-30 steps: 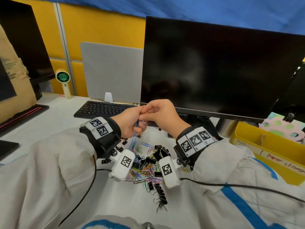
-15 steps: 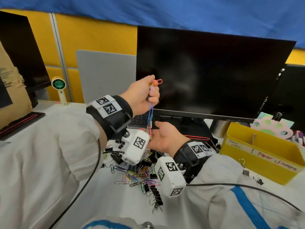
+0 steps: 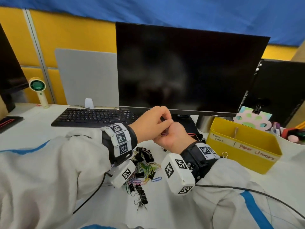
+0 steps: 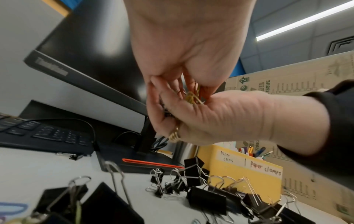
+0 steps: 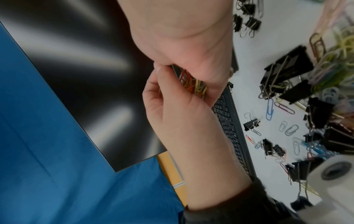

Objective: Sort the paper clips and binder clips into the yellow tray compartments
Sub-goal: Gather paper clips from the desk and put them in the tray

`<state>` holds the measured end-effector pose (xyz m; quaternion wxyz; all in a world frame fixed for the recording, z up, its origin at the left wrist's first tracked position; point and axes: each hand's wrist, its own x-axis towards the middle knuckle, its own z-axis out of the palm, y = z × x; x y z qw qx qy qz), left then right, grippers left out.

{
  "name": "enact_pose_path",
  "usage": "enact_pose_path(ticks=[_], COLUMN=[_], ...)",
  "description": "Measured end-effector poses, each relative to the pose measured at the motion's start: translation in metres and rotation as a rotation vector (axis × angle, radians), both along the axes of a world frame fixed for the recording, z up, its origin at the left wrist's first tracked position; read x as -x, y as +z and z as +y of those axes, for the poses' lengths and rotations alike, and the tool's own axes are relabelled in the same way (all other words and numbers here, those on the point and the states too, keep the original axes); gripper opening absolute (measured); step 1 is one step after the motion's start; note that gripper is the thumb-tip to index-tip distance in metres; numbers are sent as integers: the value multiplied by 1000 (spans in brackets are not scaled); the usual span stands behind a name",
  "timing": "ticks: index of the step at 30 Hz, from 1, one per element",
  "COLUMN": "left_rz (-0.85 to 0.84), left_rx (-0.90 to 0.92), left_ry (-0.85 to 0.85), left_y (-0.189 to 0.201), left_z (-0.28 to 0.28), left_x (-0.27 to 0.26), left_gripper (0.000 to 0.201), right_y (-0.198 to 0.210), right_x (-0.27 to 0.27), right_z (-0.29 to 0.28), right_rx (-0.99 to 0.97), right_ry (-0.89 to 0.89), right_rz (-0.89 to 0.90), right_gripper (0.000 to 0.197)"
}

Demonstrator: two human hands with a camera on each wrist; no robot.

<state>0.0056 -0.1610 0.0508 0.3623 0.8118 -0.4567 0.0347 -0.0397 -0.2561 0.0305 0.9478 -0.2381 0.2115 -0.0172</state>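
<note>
My left hand and right hand meet above the desk in front of the monitor. The right hand is cupped round a bunch of coloured paper clips, red and yellow ones showing. The left hand has its fingertips curled down into that palm, pinching the clips. The yellow tray stands to the right, its front labelled "Paper clips" and "Paper clamps". A mixed pile of black binder clips and coloured paper clips lies on the desk under my wrists.
A dark monitor stands close behind my hands, with a black keyboard to its left. A small hand fan is at the far left. A white cup of pens sits behind the tray. Loose clips are scattered on the desk.
Half a second ago my left hand held a chain of paper clips high over the open right palm. It has come down onto that palm, and the right hand has curled round the clips.
</note>
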Motion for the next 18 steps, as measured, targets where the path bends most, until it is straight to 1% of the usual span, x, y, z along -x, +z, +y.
enact_pose_path(ticks=[3, 6, 8, 10, 12, 14, 15, 16, 17, 18], left_rz=[32, -8, -13, 29, 31, -69, -125, -157, -149, -88], left_rx=[43, 111, 168, 218, 198, 137, 133, 155, 187, 199], left_ry=[-59, -68, -24, 42, 96, 109, 80, 40, -3, -33], left_y=[-5, -9, -12, -17, -22, -22, -19, -16, -14, -12], left_z=[-8, -21, -31, -40, -47, -49, -47, -43, -38, -32], left_x=[7, 14, 17, 18, 17, 19, 20, 20, 18, 14], left_gripper=[4, 2, 10, 19, 28, 37, 39, 36, 29, 20], right_y=[-4, -7, -6, -6, -6, -6, -5, -5, -2, 3], right_x=[2, 9, 13, 16, 14, 10, 9, 7, 7, 7], right_z=[-15, -21, -19, -18, -21, -31, -37, -44, -52, -60], right_rx=[36, 43, 6, -44, -13, 45, 78, 99, 121, 129], right_ry=[-64, -112, -147, -171, -175, -171, -175, -197, -224, -260], right_rz=[5, -5, -34, -48, -49, -36, -31, -13, 2, 4], right_gripper=[32, 31, 31, 28, 27, 26, 24, 19, 14, 15])
